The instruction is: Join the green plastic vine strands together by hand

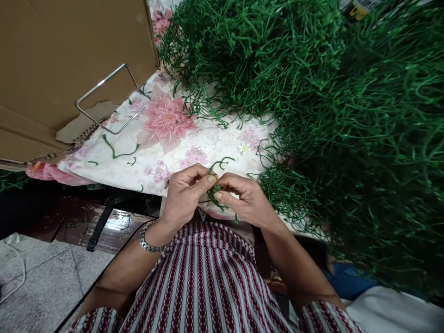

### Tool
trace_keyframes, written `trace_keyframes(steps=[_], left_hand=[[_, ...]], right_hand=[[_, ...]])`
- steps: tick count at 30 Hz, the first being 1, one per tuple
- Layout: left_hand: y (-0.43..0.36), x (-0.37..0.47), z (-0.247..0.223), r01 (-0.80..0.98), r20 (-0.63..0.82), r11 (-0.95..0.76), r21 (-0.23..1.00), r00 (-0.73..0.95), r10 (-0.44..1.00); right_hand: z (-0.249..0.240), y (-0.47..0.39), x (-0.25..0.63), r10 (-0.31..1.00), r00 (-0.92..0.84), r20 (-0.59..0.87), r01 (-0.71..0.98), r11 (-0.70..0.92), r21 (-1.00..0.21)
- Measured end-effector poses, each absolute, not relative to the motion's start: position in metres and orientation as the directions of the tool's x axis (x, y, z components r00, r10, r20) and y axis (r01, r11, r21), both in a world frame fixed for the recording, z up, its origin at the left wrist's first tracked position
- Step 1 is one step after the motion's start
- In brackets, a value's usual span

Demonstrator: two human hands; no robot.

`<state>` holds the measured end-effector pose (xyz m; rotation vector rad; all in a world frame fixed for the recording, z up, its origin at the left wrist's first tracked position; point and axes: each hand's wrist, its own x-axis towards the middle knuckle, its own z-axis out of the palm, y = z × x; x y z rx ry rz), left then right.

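Both hands meet just above the front edge of the flowered tablecloth (215, 134). Between thumb and fingers, my left hand (189, 192) pinches a thin green plastic sprig (222, 162), whose forked tips stick out beyond the fingertips. My right hand (241, 196) is closed on the lower green strands, thumb against index finger, with ends hanging below. The fingers partly cover where the strands join. A large heap of similar green plastic sprigs (263, 51) lies beyond and to the right of my hands.
On the left stands a cardboard box (76, 46) with a bent metal wire frame (100, 85) against it. Loose green bits (120, 152) lie on the cloth's left side. A black strap (100, 224) hangs over a dark wooden surface below the table edge.
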<state>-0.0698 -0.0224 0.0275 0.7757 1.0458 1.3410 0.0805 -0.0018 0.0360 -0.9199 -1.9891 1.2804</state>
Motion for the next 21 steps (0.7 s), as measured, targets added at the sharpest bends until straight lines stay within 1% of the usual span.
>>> trace_keyframes(steps=[3, 6, 8, 10, 12, 15, 16, 18, 21], left_hand=[[-0.028, -0.076, 0.023, -0.291, -0.155, 0.145, 0.946, -0.012, 0.988], [-0.034, -0.081, 0.020, -0.251, -0.171, 0.195, 0.948, 0.112, 0.979], [-0.037, -0.085, 0.019, -0.225, -0.172, 0.199, 0.954, 0.135, 0.976], [-0.039, -0.088, 0.019, -0.145, -0.153, 0.169, 0.975, 0.111, 0.982], [-0.040, -0.091, 0.021, 0.018, -0.095, 0.093, 0.995, 0.103, 0.990], [-0.040, -0.097, 0.026, 0.261, -0.007, -0.045, 0.964, 0.193, 0.981], [-0.040, -0.098, 0.028, 0.298, -0.004, -0.067, 0.952, 0.232, 0.973], [-0.039, -0.100, 0.031, 0.322, -0.046, -0.055, 0.945, 0.299, 0.953], [-0.037, -0.102, 0.032, 0.372, -0.104, -0.031, 0.928, 0.338, 0.935]], right_hand=[[0.035, -0.005, 0.083, 0.799, -0.578, 0.165, 0.245, 0.363, -0.899], [0.033, -0.010, 0.082, 0.809, -0.556, 0.191, 0.275, 0.396, -0.876], [0.031, -0.012, 0.080, 0.819, -0.533, 0.212, 0.308, 0.421, -0.853], [0.030, -0.013, 0.079, 0.809, -0.535, 0.242, 0.348, 0.473, -0.809], [0.031, -0.012, 0.079, 0.775, -0.576, 0.259, 0.376, 0.533, -0.758], [0.034, -0.009, 0.080, 0.713, -0.659, 0.241, 0.359, 0.580, -0.731], [0.035, -0.009, 0.081, 0.702, -0.673, 0.232, 0.352, 0.580, -0.735], [0.036, -0.009, 0.081, 0.698, -0.684, 0.212, 0.350, 0.569, -0.744], [0.036, -0.010, 0.081, 0.695, -0.695, 0.185, 0.368, 0.565, -0.738]])
